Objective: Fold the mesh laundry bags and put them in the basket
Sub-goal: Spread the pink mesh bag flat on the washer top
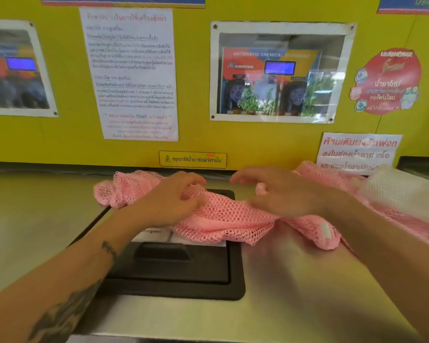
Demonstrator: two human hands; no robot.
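Pink mesh laundry bag [223, 219] is spread crumpled across the steel machine top [295, 293], partly covering the black detergent drawer lid [183, 271] (its label is half hidden). A white mesh bag [404, 191] is seen at the far right, touching the pink one. The left hand [174, 201] is curled, pinching pink mesh; the right hand [280, 191] is laid on it with fingers spread.

Bare, sleeveless forearms; dark tattoos mark the left forearm [67, 305].
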